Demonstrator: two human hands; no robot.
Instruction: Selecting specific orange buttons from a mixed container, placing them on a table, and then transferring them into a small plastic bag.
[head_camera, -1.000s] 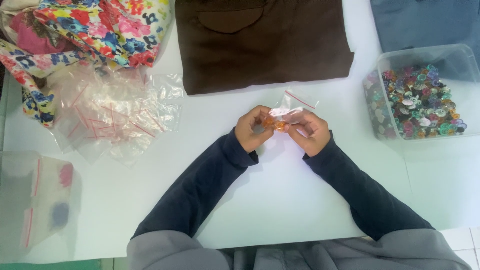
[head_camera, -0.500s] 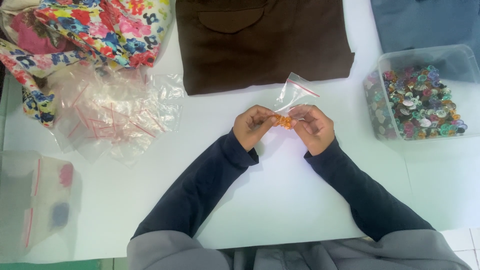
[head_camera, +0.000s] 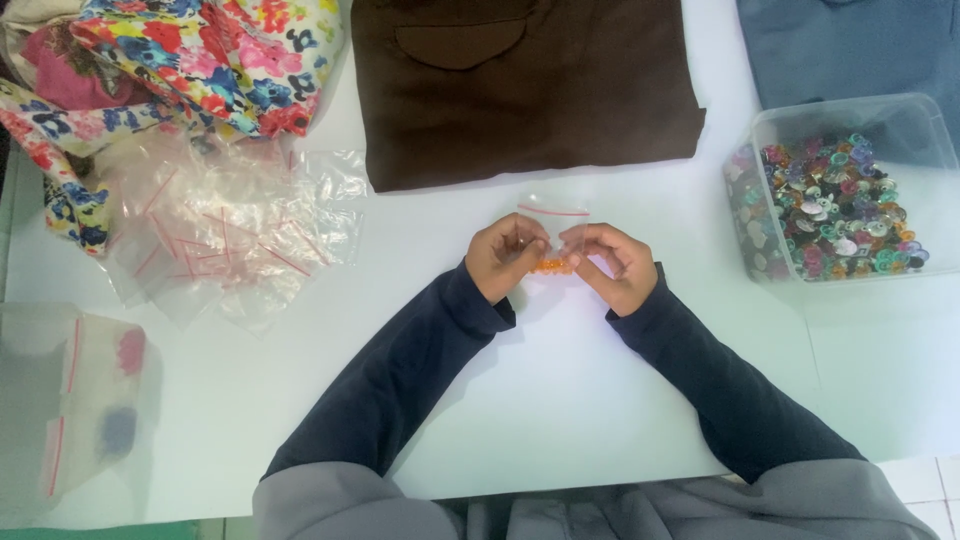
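A white counter carries folded brown trousers, a floral cloth, a heap of clear zip bags — and a clear tub of coloured buttons beside blue fabric.

brown garment, floral fabric, button tub

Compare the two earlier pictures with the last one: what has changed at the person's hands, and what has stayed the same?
The small clear bag, tilted toward the right before, now stands straight up between the left hand and right hand. Both hands keep pinching it, the orange pieces low inside. The pile of empty bags, brown garment and tub of buttons stayed put.
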